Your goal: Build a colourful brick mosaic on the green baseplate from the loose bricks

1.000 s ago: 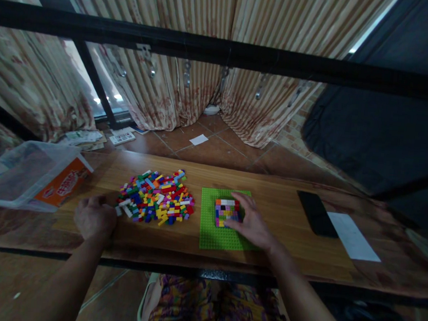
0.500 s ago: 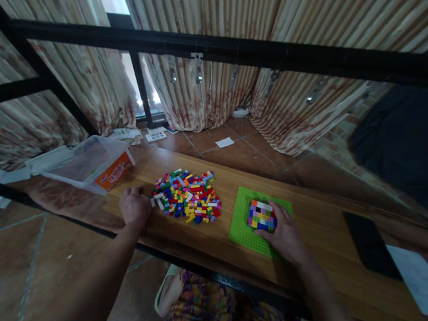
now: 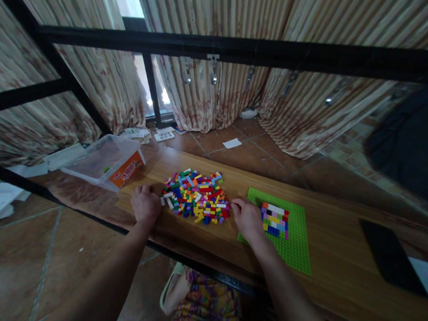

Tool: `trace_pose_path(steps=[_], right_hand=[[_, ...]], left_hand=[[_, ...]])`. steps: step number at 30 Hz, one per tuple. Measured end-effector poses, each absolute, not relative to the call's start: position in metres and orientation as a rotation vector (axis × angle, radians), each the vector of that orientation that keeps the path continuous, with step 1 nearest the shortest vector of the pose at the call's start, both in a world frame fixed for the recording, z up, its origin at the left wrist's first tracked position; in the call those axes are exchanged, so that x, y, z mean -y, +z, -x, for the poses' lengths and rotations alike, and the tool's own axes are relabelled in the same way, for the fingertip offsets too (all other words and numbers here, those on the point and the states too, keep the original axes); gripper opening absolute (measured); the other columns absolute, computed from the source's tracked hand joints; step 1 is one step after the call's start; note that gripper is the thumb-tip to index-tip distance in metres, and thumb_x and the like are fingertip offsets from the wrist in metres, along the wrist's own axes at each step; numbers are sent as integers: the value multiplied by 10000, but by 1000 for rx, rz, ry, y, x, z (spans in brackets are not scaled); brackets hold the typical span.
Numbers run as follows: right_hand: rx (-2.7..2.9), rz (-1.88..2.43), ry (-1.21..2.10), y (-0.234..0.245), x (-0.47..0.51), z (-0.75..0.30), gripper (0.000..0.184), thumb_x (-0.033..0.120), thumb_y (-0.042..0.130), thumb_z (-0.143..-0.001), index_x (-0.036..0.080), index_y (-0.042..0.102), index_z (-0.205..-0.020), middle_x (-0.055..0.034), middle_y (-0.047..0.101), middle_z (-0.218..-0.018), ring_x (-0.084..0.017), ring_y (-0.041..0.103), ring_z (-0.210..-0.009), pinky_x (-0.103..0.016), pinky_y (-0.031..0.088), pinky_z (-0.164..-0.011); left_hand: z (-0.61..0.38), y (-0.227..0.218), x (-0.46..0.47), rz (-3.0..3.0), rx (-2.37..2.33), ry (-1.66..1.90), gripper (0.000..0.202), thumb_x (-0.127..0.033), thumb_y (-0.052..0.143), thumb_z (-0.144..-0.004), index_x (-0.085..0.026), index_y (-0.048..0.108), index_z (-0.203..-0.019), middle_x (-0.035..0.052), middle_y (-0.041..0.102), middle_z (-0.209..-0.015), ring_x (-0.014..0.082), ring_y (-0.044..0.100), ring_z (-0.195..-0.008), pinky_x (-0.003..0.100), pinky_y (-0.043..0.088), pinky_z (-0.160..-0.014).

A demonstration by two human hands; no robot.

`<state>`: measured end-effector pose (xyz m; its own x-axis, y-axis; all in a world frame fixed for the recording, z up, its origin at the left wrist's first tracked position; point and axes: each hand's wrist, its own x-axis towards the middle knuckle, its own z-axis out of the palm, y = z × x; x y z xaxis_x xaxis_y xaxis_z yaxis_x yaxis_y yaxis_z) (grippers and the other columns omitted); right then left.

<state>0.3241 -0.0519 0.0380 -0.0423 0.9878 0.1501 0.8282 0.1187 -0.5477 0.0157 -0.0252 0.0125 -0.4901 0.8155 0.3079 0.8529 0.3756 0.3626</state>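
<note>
A heap of small coloured toy bricks (image 3: pixel 197 196) lies loose on the wooden table. My left hand (image 3: pixel 146 204) rests at the heap's left edge with its fingers curled in, close to some white bricks; what is inside the fingers is hidden. Between the heap and the green baseplate (image 3: pixel 297 249) is my right hand (image 3: pixel 247 219), its fingers bent together by the red bricks at the heap's right side. Whether a brick is in them cannot be seen. On the baseplate sits a block of joined multicoloured bricks (image 3: pixel 276 219), its left part near my right wrist.
A clear plastic box (image 3: pixel 100 164) with an orange label stands at the table's left end. A dark flat panel (image 3: pixel 390 256) and white paper (image 3: pixel 425 278) lie on the right. A black metal bar (image 3: pixel 243 50) crosses in front of the curtains.
My right hand has let go of the joined bricks and moved left to the heap's edge. My left hand stays beside the heap. The view has shifted slightly.
</note>
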Motion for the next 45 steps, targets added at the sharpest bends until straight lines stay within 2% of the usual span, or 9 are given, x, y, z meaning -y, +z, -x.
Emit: trace_pose_path(steps=[6,13,19,26,37,41,45], right_hand=[[1917,1822,467,27,45,-314,161,254,566,-864,208,706,-929,-89,691,-936,-214,642,-830,-307,444,-754],[1907,1824,362,22,62,-306,180,288,588,-849,237,679,-995,-42,704,-840,-186,636,-733,-274,432,-658],[1919,1854,380,28,59,-317,236,221,472,-908,215,697,-981,-77,717,-907,-203,653,-814,-291,437,-731],[2002,1769,361,25,50,-320,166,200,576,-846,257,727,-885,-43,691,-892,-175,625,-799,-271,447,-727],[1842,1683,537,39,71,-319,139,139,549,-825,229,652,-798,-18,672,-842,-165,621,-783,-267,440,-723],[1633,1593,616,42,92,-344,105,208,560,-827,238,659,-809,-8,673,-809,-163,618,-731,-276,458,-697],[1378,1634,568,38,109,-395,117,320,602,-809,240,687,-817,-23,705,-860,-188,637,-760,-308,489,-723]], left_hand=[[-17,14,26,1532,2554,-740,332,-163,449,-810,-142,677,-1050,153,610,-1074,293,556,-1037,399,437,-868],[-16,12,25,1530,2549,-743,347,-150,451,-807,-138,674,-1073,159,606,-1078,290,552,-1048,404,439,-881],[-15,11,24,1548,2530,-737,347,-143,450,-800,-135,679,-1060,161,608,-1074,293,556,-1029,409,437,-876],[-16,13,25,1539,2545,-722,358,-158,432,-804,-125,676,-1064,164,611,-1069,295,557,-1014,395,437,-852],[-16,18,24,1553,2588,-713,388,-171,433,-796,-110,676,-1092,173,610,-1081,309,554,-1038,423,446,-886],[-16,19,23,1561,2580,-709,380,-169,443,-783,-103,684,-1069,175,611,-1062,307,555,-1022,423,449,-882],[-15,20,23,1577,2570,-661,401,-191,428,-793,-98,673,-1097,187,604,-1087,314,553,-1028,434,455,-891]])
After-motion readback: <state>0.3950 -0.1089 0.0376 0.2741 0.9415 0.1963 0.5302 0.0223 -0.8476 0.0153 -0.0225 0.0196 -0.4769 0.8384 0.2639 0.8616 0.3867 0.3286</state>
